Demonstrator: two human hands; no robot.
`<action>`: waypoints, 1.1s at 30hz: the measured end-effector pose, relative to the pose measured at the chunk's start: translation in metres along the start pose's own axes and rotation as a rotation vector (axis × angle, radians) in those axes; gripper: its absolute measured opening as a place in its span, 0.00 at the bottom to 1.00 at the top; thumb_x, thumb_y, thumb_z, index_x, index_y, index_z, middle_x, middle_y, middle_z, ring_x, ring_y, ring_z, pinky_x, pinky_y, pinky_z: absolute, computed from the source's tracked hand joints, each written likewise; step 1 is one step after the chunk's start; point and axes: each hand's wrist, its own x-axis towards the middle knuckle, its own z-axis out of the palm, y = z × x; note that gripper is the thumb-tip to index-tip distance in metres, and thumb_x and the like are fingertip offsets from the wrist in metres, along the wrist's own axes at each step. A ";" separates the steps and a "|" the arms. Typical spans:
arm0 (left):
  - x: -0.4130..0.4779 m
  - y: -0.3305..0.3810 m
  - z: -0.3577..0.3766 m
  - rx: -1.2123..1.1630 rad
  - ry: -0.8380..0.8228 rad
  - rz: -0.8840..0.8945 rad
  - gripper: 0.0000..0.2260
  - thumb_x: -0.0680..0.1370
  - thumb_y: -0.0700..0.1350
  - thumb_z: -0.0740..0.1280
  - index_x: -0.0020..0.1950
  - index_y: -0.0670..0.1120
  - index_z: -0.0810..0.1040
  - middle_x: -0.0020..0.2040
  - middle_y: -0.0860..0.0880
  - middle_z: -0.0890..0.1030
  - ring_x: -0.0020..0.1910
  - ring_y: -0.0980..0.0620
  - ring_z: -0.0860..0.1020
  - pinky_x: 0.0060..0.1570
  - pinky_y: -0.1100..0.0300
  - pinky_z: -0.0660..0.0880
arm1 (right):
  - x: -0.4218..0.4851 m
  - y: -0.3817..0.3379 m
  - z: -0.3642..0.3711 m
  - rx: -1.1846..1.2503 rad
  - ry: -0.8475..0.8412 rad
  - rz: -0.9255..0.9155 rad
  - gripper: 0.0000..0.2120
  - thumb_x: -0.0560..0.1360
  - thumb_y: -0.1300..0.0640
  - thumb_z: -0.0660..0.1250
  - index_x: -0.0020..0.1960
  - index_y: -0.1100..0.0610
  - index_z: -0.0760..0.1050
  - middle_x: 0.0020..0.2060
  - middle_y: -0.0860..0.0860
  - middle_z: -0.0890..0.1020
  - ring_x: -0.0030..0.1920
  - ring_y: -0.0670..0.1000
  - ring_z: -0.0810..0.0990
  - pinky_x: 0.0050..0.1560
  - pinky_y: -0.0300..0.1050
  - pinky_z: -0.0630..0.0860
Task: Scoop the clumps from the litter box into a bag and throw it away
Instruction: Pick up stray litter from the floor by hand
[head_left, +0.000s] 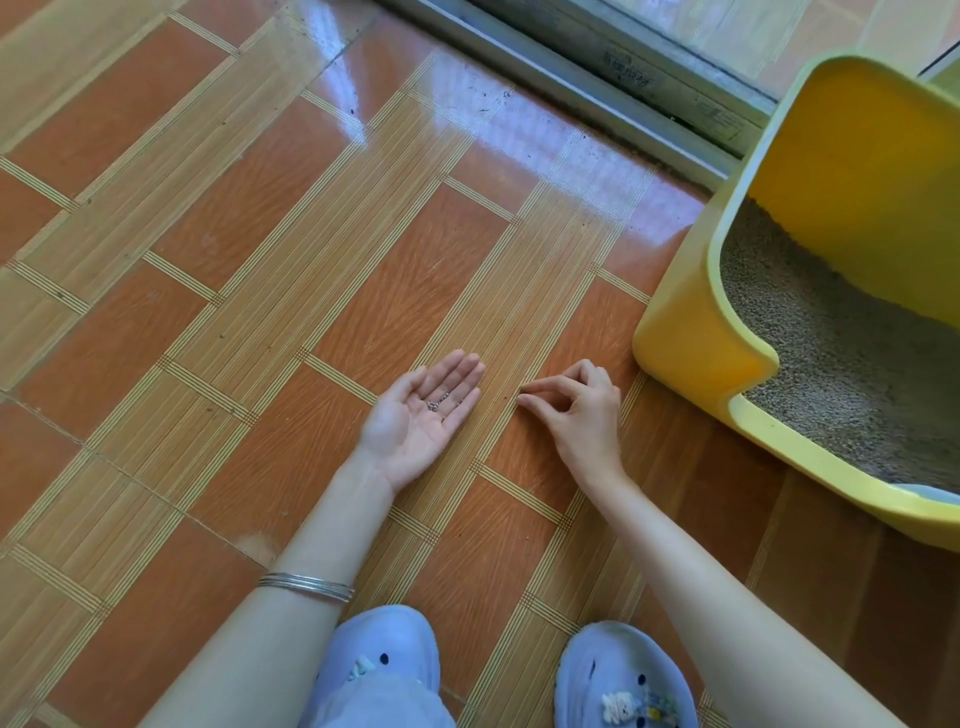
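While neither bag nor scoop showed, the task seemed far from done: coarse grey litter (831, 353) filled the rounded yellow plastic litter box (691, 332). On the glossy tiled floor (260, 312) beside the box, the left hand (423, 415) lay palm-up, its grip spread flat under a few granules (439, 402). The right hand (576, 410) had its grip pinched nearly closed nearer the box; whether it held anything could not be told.

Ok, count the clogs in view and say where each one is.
2. The left clog is at the bottom edge, partly under a trouser leg; the right clog is at the bottom edge further right. The frame crops both.
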 end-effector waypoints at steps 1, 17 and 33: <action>0.000 0.000 0.000 0.001 -0.002 -0.002 0.18 0.81 0.43 0.54 0.59 0.36 0.79 0.61 0.40 0.79 0.60 0.44 0.78 0.62 0.50 0.71 | 0.000 0.000 0.001 -0.003 0.003 0.000 0.05 0.66 0.52 0.75 0.41 0.50 0.83 0.35 0.47 0.71 0.42 0.47 0.70 0.50 0.41 0.61; 0.001 -0.003 0.000 0.051 0.005 -0.030 0.17 0.82 0.44 0.54 0.62 0.36 0.76 0.62 0.39 0.78 0.61 0.44 0.78 0.63 0.50 0.71 | -0.002 -0.006 0.010 -0.428 -0.074 -0.173 0.07 0.74 0.55 0.67 0.45 0.59 0.78 0.40 0.54 0.77 0.44 0.56 0.75 0.46 0.51 0.70; -0.004 -0.001 0.000 -0.017 0.007 0.012 0.18 0.82 0.43 0.53 0.56 0.35 0.80 0.61 0.39 0.79 0.61 0.43 0.78 0.60 0.46 0.73 | 0.007 -0.019 -0.012 0.060 -0.096 -0.014 0.05 0.69 0.54 0.73 0.44 0.53 0.84 0.34 0.49 0.75 0.42 0.49 0.71 0.47 0.43 0.69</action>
